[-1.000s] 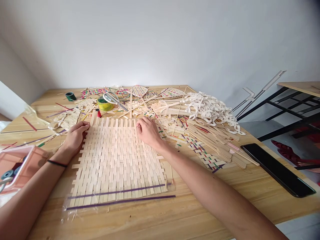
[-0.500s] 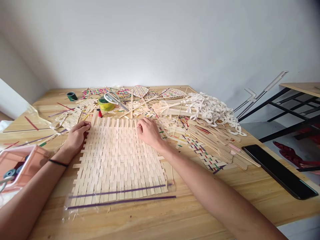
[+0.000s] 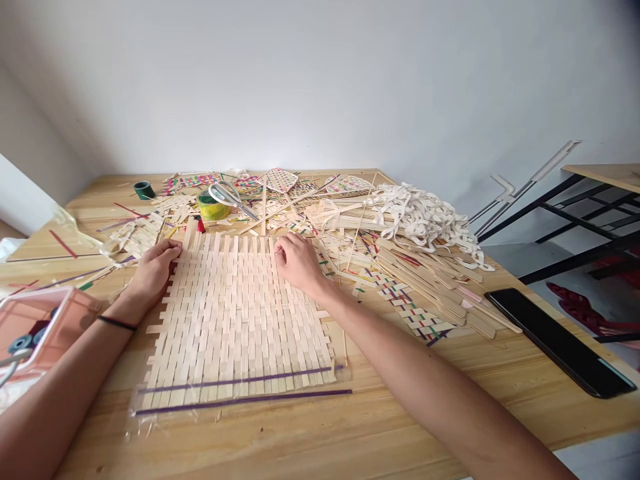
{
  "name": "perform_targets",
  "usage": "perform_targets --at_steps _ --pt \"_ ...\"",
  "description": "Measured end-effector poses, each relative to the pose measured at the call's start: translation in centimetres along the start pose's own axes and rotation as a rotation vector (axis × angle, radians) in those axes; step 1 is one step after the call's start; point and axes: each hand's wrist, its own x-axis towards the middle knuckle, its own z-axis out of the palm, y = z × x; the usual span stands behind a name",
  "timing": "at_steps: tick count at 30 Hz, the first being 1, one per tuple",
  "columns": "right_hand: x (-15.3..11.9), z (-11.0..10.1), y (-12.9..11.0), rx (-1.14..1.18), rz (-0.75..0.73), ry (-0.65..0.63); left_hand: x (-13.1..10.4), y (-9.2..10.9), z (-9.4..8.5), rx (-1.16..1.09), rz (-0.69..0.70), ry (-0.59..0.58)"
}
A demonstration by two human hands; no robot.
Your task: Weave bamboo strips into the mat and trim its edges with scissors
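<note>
A woven mat of pale wooden strips (image 3: 240,320) lies flat on the table in front of me. Two purple strips run across its near end, the upper purple strip (image 3: 240,381) woven in and the lower purple strip (image 3: 245,402) along the edge, with clear tape around them. My left hand (image 3: 156,270) is closed on the mat's far left corner, thumb on top. At the far right part, my right hand (image 3: 296,263) has its fingers curled in a pinch over the strip ends; what sits between the fingertips is hidden.
Behind the mat are scissors (image 3: 227,197) on a yellow-green tape roll (image 3: 214,208), and a small red-tipped bottle (image 3: 200,225). White straps (image 3: 420,217) and loose wooden strips (image 3: 425,280) lie right, near a black phone (image 3: 555,340). A pink bin (image 3: 75,317) stands left.
Almost nothing differs. Both hands keep their places on the mat, and the view has shifted very slightly.
</note>
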Motion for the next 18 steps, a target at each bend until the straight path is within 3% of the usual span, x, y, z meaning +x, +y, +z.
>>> perform_targets --at_steps 18 --pt "0.05 0.0 -0.03 0.017 0.0 -0.018 0.12 0.09 -0.06 0.077 0.023 -0.007"
